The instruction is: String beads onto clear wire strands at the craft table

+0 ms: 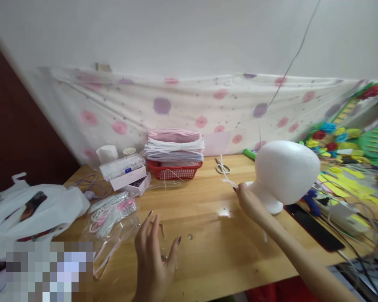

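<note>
Right hand (248, 202) has its fingers pinched on some thin white strips (227, 179), which poke out far-left of the grip, left of the white mannequin head (288, 172). Left hand (154, 249)'s over the table's (204, 251) near side, fingers and thumb apart.

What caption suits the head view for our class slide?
Right hand holding thin white material beside a white mannequin head; left hand open above the table.
</note>
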Demonstrator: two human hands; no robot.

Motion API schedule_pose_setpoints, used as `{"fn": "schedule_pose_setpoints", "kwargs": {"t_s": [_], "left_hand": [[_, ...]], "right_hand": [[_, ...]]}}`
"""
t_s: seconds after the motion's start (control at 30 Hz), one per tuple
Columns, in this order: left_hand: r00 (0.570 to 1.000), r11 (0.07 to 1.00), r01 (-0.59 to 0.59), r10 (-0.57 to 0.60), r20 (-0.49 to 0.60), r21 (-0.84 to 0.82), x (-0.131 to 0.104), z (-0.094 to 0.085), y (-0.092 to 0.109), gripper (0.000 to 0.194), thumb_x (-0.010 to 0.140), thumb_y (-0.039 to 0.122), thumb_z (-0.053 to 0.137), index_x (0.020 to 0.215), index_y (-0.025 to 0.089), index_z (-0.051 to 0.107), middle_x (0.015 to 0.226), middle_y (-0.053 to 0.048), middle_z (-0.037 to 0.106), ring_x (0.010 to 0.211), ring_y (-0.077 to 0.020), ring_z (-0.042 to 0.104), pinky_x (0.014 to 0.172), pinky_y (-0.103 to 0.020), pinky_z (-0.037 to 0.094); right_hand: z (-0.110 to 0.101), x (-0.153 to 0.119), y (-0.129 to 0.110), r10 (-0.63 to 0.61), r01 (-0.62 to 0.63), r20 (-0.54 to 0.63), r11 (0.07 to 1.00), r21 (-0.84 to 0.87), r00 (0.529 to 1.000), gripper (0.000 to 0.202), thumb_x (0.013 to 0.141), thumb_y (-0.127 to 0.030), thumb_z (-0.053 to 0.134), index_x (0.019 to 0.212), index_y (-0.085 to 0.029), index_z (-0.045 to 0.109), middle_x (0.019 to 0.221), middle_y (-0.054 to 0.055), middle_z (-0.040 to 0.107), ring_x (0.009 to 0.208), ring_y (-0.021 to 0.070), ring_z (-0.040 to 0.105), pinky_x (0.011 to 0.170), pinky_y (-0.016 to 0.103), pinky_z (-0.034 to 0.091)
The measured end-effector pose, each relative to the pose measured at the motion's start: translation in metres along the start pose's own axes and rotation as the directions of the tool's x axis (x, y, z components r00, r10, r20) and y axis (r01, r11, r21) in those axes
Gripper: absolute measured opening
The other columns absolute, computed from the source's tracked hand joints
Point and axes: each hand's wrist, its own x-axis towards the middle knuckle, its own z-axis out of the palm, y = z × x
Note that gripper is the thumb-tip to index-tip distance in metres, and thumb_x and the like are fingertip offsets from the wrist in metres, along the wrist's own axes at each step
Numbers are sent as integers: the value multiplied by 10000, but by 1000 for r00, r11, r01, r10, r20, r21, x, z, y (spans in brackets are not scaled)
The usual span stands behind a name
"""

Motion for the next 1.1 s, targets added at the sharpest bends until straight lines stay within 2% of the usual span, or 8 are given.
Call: {"fn": "schedule_pose_setpoints", "kwargs": {"t_s": [0.17, 0.27, 0.37, 0.47, 0.6, 0.73, 0.9, 1.1], "left_hand": [[827, 852, -522, 498, 261, 30, 74, -5, 70, 531, 913, 246, 515, 1411, 92, 416, 1413, -167, 509, 1356, -290, 401, 1164, -511, 261], [748, 831, -555, 483, 454, 30, 94, 17, 96, 412, 920, 134, 406, 1299, 41, 538, 1345, -209, 566, 1327, -307, 439, 1141, -596, 245], [629, 864, -504, 373, 682, -8, 105, 24, 96, 386, 852, 30, 380, 1035, 135, 703, 946, -139, 736, 1034, -303, 631, 1113, -680, 160], [518, 927, -299, 359, 776, -228, 117, 15, 78, 341, 834, 66, 403, 847, 217, 708, 754, -54, 713, 789, -240, 651, 1083, -618, 271], [341, 876, 264, 307, 889, -404, 135, 2, 55, 317, 899, 288, 400, 694, 200, 625, 728, -61, 672, 697, -204, 634, 774, -373, 505], [129, 681, 701, 172, 977, -212, 143, 6, 49, 292, 898, 406, 450, 919, 171, 622, 936, -76, 686, 785, -167, 656, 699, -280, 489], [101, 497, 858, 85, 991, -130, 146, 13, 41, 288, 850, 392, 541, 936, 137, 644, 642, 65, 408, 439, -41, 318, 433, -185, 244], [138, 740, 643, 139, 981, -195, 175, -8, 17, 464, 827, 550, 561, 952, 137, 732, 538, 88, 223, 439, -61, 155, 419, -233, 86]], "right_hand": [[-12, -42, -47, -341, 345, 58, 907, -243, 938, 173, 945, -170, 311, 977, -156, 480, 740, 100, 631, 619, 219, 579, 558, 297, 338], [-18, -64, -69, -459, 483, 150, 843, -238, 876, 230, 864, -60, 356, 1018, -145, 504, 898, 135, 663, 739, 229, 632, 609, 300, 383], [-31, -75, -71, -506, 554, 248, 810, -191, 826, 221, 882, -54, 349, 959, -162, 525, 853, 91, 661, 748, 215, 636, 617, 290, 386], [-45, -73, -62, -578, 634, 307, 763, -127, 757, 204, 927, -85, 344, 911, -182, 524, 809, 50, 643, 721, 182, 610, 609, 267, 367], [-54, -64, -55, -665, 707, 302, 706, -43, 683, 191, 985, -190, 344, 903, -197, 517, 802, 30, 621, 688, 153, 569, 596, 249, 337], [-50, -53, -64, -642, 667, 194, 734, -124, 742, 190, 979, -182, 325, 956, -182, 514, 811, 51, 618, 655, 159, 542, 577, 257, 296], [-55, -43, -78, -577, 610, 213, 779, -147, 789, 197, 958, -159, 330, 980, -163, 526, 795, 59, 627, 635, 162, 522, 572, 264, 283], [-90, -31, -81, -596, 586, 505, 785, 202, 624, 282, 989, -329, 349, 881, -195, 573, 724, -4, 552, 660, 132, 494, 633, 255, 365]]}}
